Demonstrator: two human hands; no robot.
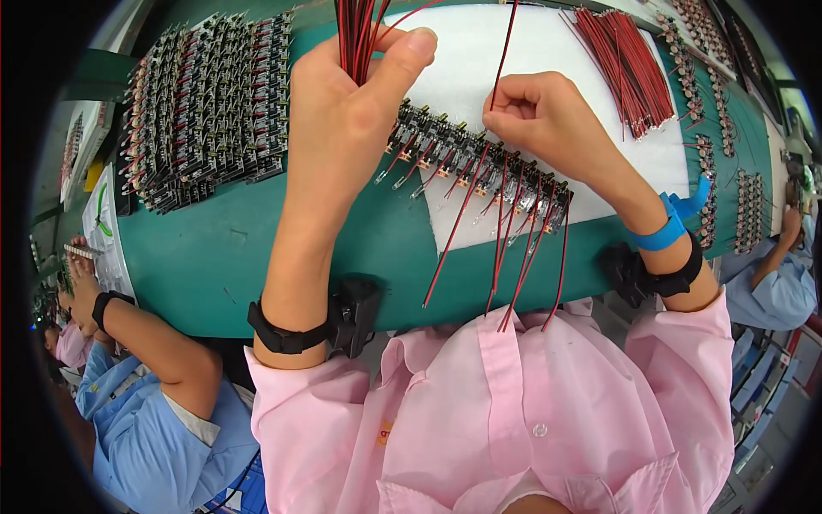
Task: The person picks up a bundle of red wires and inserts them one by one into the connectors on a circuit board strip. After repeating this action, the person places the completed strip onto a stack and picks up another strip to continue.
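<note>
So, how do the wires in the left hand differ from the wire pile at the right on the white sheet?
The held wires stand up from the left hand; the wire pile lies on the white sheet. The held wires form a narrow bundle; the wire pile spreads wider. Both are red and black.

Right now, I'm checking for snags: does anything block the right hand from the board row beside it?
Nothing visible blocks the right hand from the board row; the wires trail past the row's near side.
</note>
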